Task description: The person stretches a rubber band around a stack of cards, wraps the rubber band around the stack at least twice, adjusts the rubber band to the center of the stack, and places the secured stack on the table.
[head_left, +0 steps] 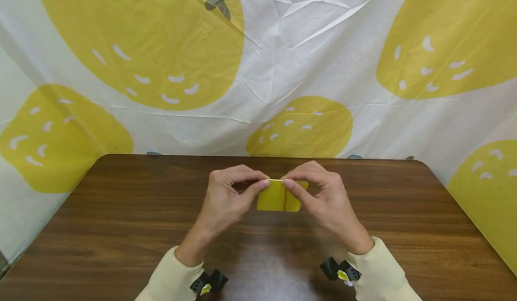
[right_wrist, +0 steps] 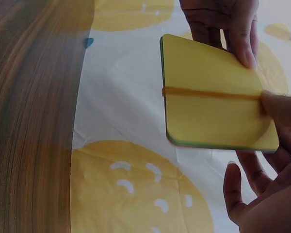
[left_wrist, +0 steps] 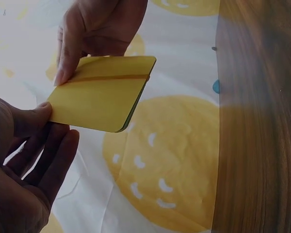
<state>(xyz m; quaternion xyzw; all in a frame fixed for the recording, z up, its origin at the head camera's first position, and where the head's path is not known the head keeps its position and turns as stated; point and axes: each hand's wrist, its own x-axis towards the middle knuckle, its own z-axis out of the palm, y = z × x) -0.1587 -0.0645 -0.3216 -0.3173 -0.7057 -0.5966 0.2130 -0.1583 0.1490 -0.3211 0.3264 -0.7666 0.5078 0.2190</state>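
Right now, a yellow pad (head_left: 269, 198) is being held up above the brown table (head_left: 121, 229). The left hand (head_left: 226, 195) is pinching the pad's edge between thumb and finger, and the right hand (head_left: 329, 200) is pinching the same edge, its thumb resting near the orange band (right_wrist: 208, 93) that is running across the pad. Beyond the table's far edge, a white cloth (head_left: 278, 74) with large yellow prints is hanging.

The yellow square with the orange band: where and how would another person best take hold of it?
Probably take the yellow square by its free lower edge, beside the orange band, coming from below, thumb and fingers on opposite faces. It is thin and flat, and the left hand and right hand pinch its upper edge.
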